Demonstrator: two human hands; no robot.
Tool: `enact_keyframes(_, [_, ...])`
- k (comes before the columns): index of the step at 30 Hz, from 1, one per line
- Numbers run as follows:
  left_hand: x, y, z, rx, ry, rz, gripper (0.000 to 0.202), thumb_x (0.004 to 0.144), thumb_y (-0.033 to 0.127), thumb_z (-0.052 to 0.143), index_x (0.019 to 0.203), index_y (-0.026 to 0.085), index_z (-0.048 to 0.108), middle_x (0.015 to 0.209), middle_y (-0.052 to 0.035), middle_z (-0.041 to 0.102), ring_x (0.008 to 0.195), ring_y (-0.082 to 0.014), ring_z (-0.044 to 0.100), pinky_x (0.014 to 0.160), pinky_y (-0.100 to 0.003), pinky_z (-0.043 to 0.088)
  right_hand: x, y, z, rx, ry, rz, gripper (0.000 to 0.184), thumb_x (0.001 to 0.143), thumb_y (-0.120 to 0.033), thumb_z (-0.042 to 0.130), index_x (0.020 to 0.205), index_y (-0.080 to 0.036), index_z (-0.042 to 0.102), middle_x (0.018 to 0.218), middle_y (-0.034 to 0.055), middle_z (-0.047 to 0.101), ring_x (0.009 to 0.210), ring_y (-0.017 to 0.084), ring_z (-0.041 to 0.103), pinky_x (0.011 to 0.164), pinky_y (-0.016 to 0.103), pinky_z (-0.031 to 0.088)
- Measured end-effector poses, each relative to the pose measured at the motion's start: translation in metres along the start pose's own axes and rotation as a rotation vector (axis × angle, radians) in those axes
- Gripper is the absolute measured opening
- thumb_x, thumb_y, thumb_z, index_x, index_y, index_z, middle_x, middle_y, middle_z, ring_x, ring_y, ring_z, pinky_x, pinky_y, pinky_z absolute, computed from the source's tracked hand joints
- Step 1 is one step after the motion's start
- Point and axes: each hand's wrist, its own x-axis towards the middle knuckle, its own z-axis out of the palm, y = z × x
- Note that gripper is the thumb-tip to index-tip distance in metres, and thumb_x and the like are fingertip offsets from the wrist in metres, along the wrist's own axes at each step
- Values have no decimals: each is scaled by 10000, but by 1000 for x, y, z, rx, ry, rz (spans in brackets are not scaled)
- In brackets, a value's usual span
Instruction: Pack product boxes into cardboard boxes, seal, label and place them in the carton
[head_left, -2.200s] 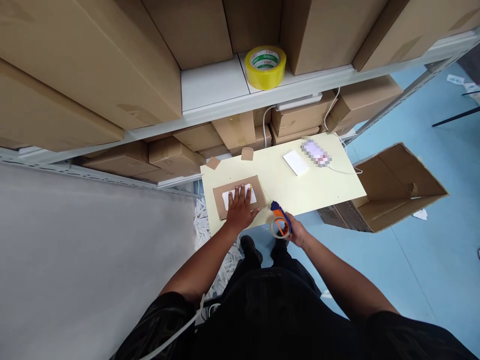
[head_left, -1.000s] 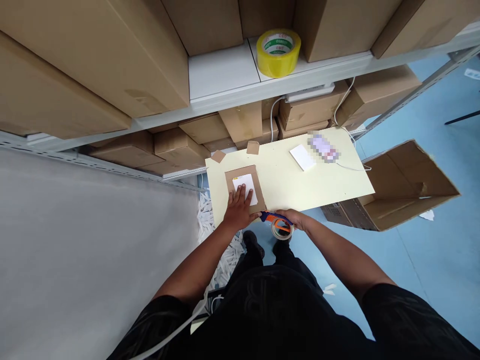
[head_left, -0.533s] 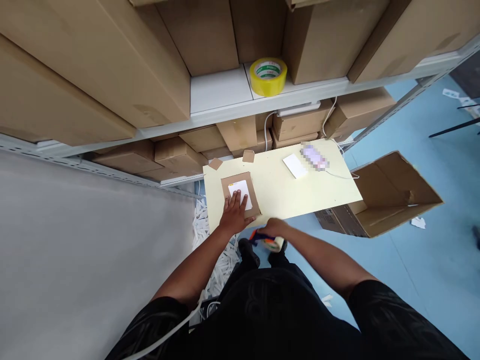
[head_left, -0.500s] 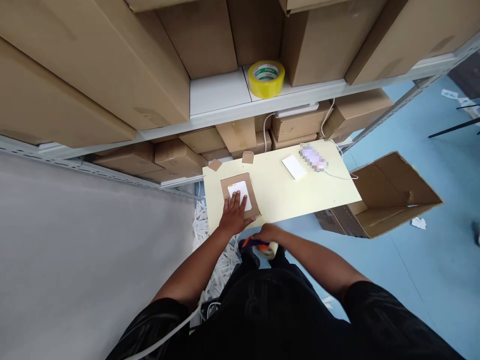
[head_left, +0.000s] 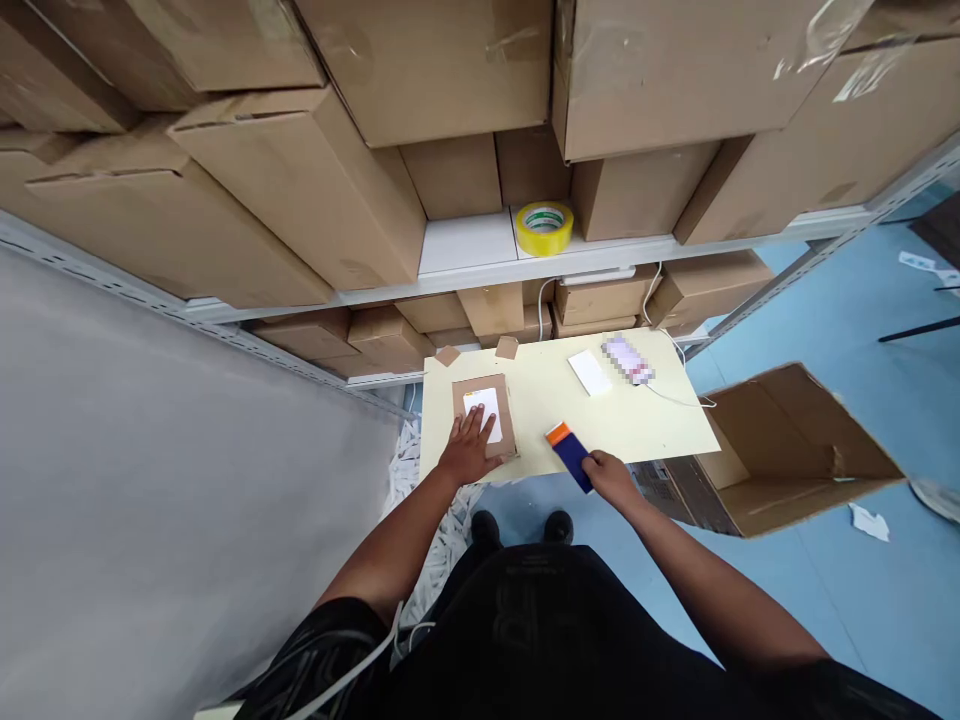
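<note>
My left hand lies flat with fingers spread on a small flat cardboard piece, over a white card or label on its top. The piece sits at the left part of the pale yellow board. At the board's front edge my right hand is closed on a blue and orange tape dispenser. Its orange end points to the far left, above the board; the tape roll seen earlier on it is hidden from this side.
Two small cardboard scraps lie at the board's back edge. A white box and a blurred-out phone-like item are on its right. Yellow tape stands on the shelf among cartons. An open carton is at right; paper shreds are below left.
My right hand has swung the tape dispenser away from my body, out to the right and up to the board's front edge. My left hand stays on the cardboard. The view has tilted up.
</note>
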Motion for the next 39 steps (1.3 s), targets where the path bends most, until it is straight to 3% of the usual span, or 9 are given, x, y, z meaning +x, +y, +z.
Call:
enact_keyframes(3, [0,0,0,-7,1,-2,1002,897,729,548,1653,150,235,1723,-210,93,1604,-360,85,1275,-566,45,18,-11,-15,-343,220,-143,258,944,-332,488,919,-155,674,905,116,730,876,241,656,731,313,365])
enact_keyframes(6, [0,-1,0,-24,-10,-9,1016,883,726,570,1651,144,245,1724,-209,95,1603,-367,89,1274,-566,40,37,-26,-18,-456,265,-174,267,967,-318,471,965,-138,668,940,131,728,924,249,653,782,323,360])
enact_keyframes(11, [-1,-4,-2,-85,-21,-21,1026,863,728,595,1651,166,255,1726,-195,115,1598,-381,107,1274,-567,39,47,-37,-10,-355,271,-134,277,969,-330,446,936,-169,668,885,95,714,868,225,646,739,300,355])
enact_keyframes(16, [-2,-9,-10,-175,-83,-28,908,917,667,542,1641,185,283,1733,-170,101,1604,-356,92,1273,-561,61,34,-46,-5,-168,304,-48,263,925,-352,430,841,-215,639,744,37,651,735,206,605,643,280,339])
enact_keyframes(19, [2,-19,-19,-225,-114,-8,815,917,574,566,1610,201,358,1730,-150,156,1596,-352,142,1265,-549,127,22,-68,-13,-28,380,-41,255,898,-374,425,779,-231,599,664,10,601,649,201,566,588,280,324])
enact_keyframes(25, [28,-59,-49,-236,-79,83,562,898,419,591,1420,211,598,1651,-133,383,1514,-360,334,1221,-516,264,-8,-152,-44,93,526,-195,269,879,-448,458,749,-237,563,627,-5,581,634,206,559,580,286,341])
enact_keyframes(30, [49,-90,-53,-255,-92,-128,780,905,441,569,1599,166,347,1721,-151,201,1569,-376,216,1235,-536,225,-15,-242,-83,-193,664,-432,277,914,-413,441,758,-222,568,752,57,662,737,227,582,674,310,369])
enact_keyframes(34, [48,-98,-48,-318,-123,-148,848,896,497,563,1632,198,267,1724,-134,203,1473,-363,408,1150,-459,378,8,-329,-118,-604,710,-666,259,934,-366,467,869,-176,631,894,135,708,879,282,590,838,375,371])
enact_keyframes(39, [41,-92,-48,-298,-91,-194,819,908,496,549,1628,214,281,1727,-107,208,1487,-345,388,1168,-455,366,70,-416,-139,-770,648,-711,321,964,-340,472,1053,-104,671,1081,204,699,1041,327,552,938,422,351])
